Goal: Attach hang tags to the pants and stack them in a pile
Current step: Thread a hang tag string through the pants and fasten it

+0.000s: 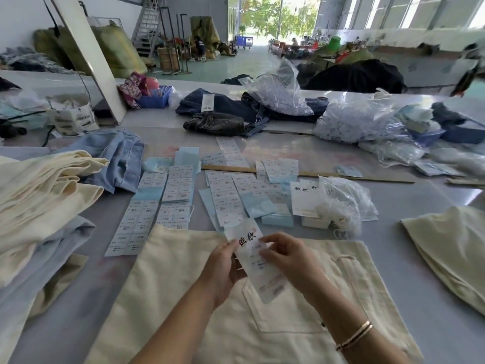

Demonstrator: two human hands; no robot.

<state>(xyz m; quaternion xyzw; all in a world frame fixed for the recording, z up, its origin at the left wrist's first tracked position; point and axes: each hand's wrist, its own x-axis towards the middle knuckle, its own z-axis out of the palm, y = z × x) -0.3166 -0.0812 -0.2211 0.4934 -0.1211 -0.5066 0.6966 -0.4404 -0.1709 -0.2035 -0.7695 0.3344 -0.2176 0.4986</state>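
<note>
— What are the hands doing?

— Both hold one white hang tag (258, 261) above the cream pants (236, 311) spread on the tabletop (78, 324). The left hand (223, 266) grips the tag's left edge, fingers curled around it; the right hand (288, 258) pinches the tag from the other side, near its top. A bracelet (354, 336) sits on the right wrist.

— And the pants themselves?

— Flat beneath both hands, back pocket (286, 308) just below the tag's lower end.

— Anything beyond the hands?

— Sheets of printed labels (157, 203) and pale blue tags (267, 208) lie just past the fingertips. Beyond the right hand sits a clear bag (341, 203) with white strings. Left of the left hand — a stack of cream and light blue pants (44, 195). Well to the right of the right hand lies another cream garment (451, 243). Farther off, dark jeans (217, 111) and larger plastic bags (359, 119).
</note>
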